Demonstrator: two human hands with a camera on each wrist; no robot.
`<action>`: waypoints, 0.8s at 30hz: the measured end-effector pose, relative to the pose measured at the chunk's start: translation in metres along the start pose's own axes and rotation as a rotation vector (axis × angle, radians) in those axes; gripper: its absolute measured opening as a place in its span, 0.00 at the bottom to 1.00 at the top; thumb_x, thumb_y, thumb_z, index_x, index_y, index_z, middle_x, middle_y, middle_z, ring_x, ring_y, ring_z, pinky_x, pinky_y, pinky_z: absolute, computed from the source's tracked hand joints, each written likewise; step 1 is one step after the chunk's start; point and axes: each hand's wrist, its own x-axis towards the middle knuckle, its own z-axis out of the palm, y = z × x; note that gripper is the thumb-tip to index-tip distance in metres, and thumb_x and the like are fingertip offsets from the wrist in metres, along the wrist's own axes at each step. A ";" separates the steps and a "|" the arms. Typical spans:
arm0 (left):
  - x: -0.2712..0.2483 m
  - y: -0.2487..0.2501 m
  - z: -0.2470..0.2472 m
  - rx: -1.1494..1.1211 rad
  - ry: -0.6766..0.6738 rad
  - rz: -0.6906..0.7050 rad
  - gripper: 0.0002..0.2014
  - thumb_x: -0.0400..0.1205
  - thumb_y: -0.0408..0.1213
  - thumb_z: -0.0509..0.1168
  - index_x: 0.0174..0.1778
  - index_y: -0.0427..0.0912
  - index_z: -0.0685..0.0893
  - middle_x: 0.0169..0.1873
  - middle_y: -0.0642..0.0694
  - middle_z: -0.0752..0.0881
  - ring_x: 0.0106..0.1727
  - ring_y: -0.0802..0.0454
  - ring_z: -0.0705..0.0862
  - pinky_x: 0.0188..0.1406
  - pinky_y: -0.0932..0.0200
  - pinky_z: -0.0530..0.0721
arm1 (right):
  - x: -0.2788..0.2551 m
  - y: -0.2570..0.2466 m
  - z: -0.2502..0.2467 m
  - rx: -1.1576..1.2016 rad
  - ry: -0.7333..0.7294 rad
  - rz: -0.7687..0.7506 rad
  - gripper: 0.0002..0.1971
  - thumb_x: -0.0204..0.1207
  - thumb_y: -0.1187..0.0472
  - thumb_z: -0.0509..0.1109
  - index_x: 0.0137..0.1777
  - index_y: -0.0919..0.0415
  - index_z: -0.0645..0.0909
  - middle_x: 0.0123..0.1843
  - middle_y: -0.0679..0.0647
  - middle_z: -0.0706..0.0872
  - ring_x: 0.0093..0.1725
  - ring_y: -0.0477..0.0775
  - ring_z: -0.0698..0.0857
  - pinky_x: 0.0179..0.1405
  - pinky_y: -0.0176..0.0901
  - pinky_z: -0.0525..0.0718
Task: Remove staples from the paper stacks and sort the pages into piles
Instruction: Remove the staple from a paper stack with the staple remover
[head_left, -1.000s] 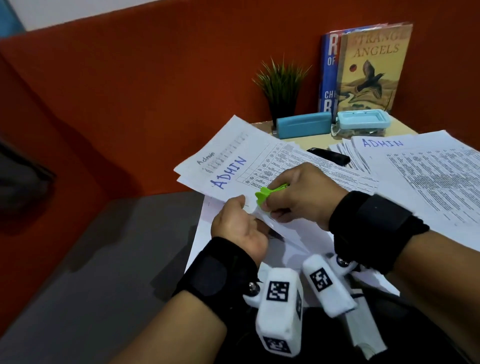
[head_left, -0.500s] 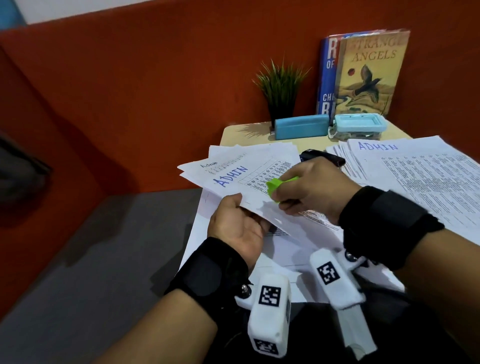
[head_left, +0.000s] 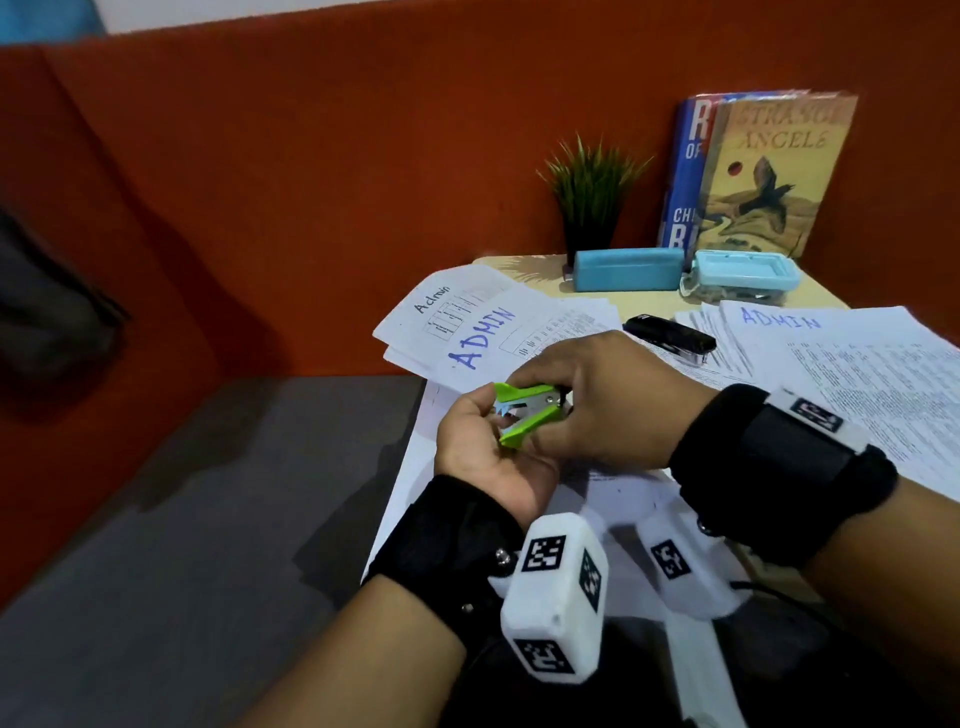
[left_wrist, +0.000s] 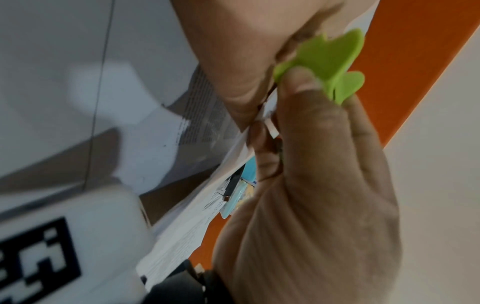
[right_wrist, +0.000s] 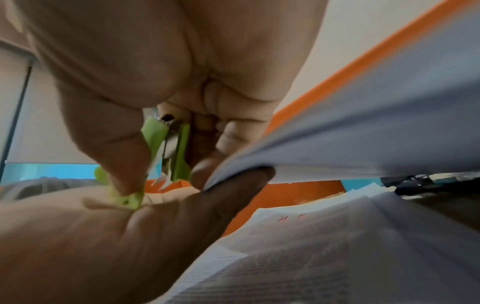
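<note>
A green staple remover is pinched by my right hand, its metal jaws apart and pointing at my left palm. My left hand lies palm up just under it, its thumb against the green handle. The stapled stack marked ADMIN is lifted behind both hands. In the right wrist view its corner is pinched by the fingers of my left hand, and the remover's tip touches that palm. Any staple is too small to see.
A second ADMIN pile lies to the right and loose sheets lie under my hands. A black stapler, blue case, lidded box, plant and books stand behind, against the orange partition.
My right hand has drawn the remover off the stack's corner and turned its jaws toward my left palm. My left hand has rolled palm up under it.
</note>
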 end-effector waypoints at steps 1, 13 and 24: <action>0.000 0.000 -0.001 -0.012 -0.008 -0.003 0.18 0.87 0.38 0.55 0.43 0.29 0.85 0.35 0.31 0.90 0.29 0.38 0.91 0.27 0.45 0.91 | -0.001 0.003 -0.001 0.007 0.020 0.007 0.21 0.58 0.50 0.79 0.54 0.49 0.90 0.48 0.46 0.91 0.47 0.46 0.86 0.51 0.45 0.84; 0.003 -0.009 -0.010 0.112 -0.055 0.085 0.18 0.88 0.38 0.55 0.57 0.33 0.88 0.57 0.36 0.90 0.53 0.43 0.88 0.56 0.53 0.84 | 0.004 0.020 0.007 -0.213 0.148 0.088 0.19 0.59 0.41 0.67 0.36 0.58 0.83 0.32 0.53 0.83 0.35 0.54 0.80 0.38 0.50 0.81; 0.003 -0.017 -0.012 0.146 -0.057 0.165 0.17 0.88 0.38 0.56 0.61 0.36 0.88 0.53 0.38 0.91 0.48 0.45 0.90 0.56 0.52 0.85 | 0.008 0.018 0.016 -0.342 0.066 0.108 0.18 0.57 0.41 0.64 0.28 0.57 0.70 0.29 0.50 0.75 0.36 0.59 0.77 0.33 0.44 0.67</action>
